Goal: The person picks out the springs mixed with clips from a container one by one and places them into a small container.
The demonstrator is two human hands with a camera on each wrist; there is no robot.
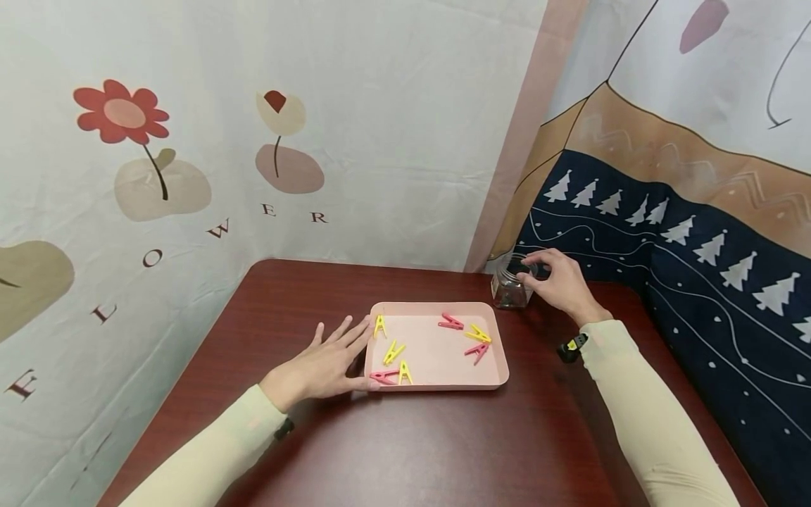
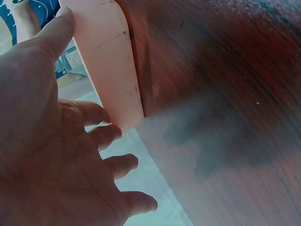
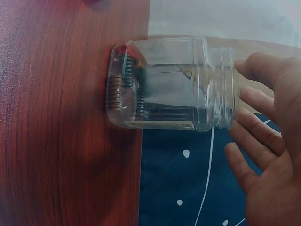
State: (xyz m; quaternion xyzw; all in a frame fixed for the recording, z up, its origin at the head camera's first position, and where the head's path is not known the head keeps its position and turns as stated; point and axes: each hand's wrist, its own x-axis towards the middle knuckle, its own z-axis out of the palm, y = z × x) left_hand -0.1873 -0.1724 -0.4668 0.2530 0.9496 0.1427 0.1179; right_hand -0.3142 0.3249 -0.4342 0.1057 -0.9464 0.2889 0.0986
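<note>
In the head view, a pink tray (image 1: 437,362) lies on the table, holding several small clothespins, some yellow (image 1: 393,352) and some pink (image 1: 450,322). My left hand (image 1: 326,366) rests at its left side with fingers spread, the thumb by the near corner and the fingertips along the edge. A clear glass jar (image 3: 174,84) stands upright without a lid at the back right. Coiled springs (image 3: 115,92) and something red lie at its bottom. My right hand (image 3: 277,132) is at the jar's mouth, thumb and fingertips right at the threaded rim, fingers loosely bent.
The dark red-brown table (image 1: 443,451) ends at a white printed curtain (image 1: 380,141) behind. On the right hangs a navy cloth (image 1: 703,296) with white trees. The jar stands near the table's back edge, just beyond the tray's far right corner.
</note>
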